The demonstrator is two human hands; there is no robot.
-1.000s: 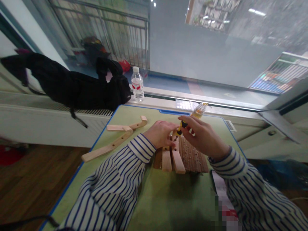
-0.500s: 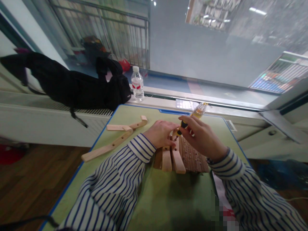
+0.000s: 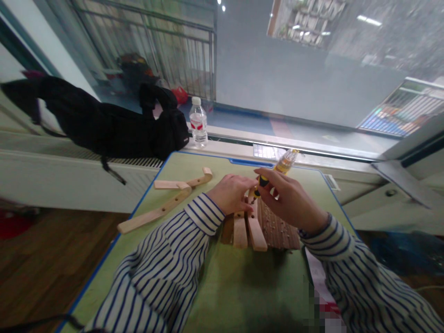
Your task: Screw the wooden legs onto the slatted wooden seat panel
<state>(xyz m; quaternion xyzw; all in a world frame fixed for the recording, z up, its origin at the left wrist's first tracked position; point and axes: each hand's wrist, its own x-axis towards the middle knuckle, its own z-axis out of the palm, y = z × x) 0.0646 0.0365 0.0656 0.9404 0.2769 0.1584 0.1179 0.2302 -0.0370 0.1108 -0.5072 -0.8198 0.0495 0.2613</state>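
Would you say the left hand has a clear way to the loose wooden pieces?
Probably yes: only bare table separates the left hand from the loose wooden pieces, though it holds the assembly.

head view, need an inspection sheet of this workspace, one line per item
surface: green table top with blue edging, flat, bearing wooden parts.
job's things: slatted light wooden assembly at mid-table; yellow-and-black screwdriver with clear amber handle angled tip-down towards it; loose hooked wooden arm piece lying to its left.
clutter: clear plastic water bottle and black fabric bag on the ledge beyond the table.
hands: left hand rests on the assembly, grip unclear; right hand grips the screwdriver.
cables: dark cord at the lower left corner.
surroundings: large window pane ahead, brown wooden floor on the left.
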